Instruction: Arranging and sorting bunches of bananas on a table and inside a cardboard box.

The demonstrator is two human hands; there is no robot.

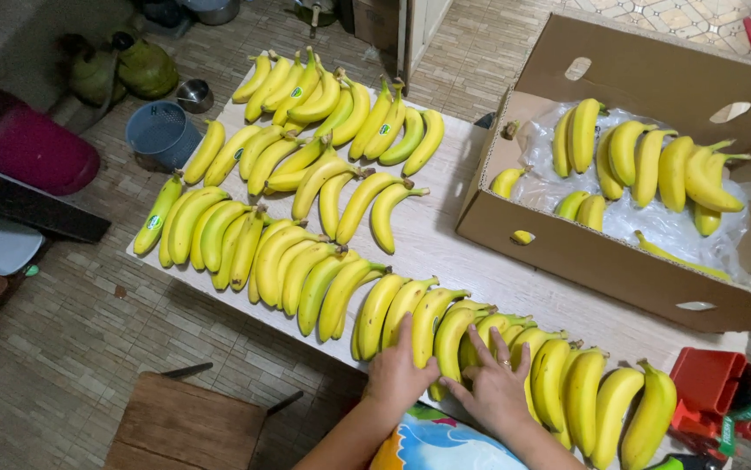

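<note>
Several bunches of yellow bananas (306, 174) lie spread over a pale wooden table (445, 252). At the near edge, my left hand (395, 370) rests flat on a bunch of bananas (423, 322), fingers pointing away from me. My right hand (496, 383) lies beside it, fingers spread over the same bunch and touching its fruit. Neither hand is wrapped around a banana. More bananas (602, 396) continue to the right of my hands.
A large open cardboard box (567, 252) lined with clear plastic holds more bananas (654, 161) at the right. A red holder (710, 383) sits at the table's near right corner. On the floor: a wooden stool (184, 426), a grey basket (160, 130), a magenta tub (32, 148).
</note>
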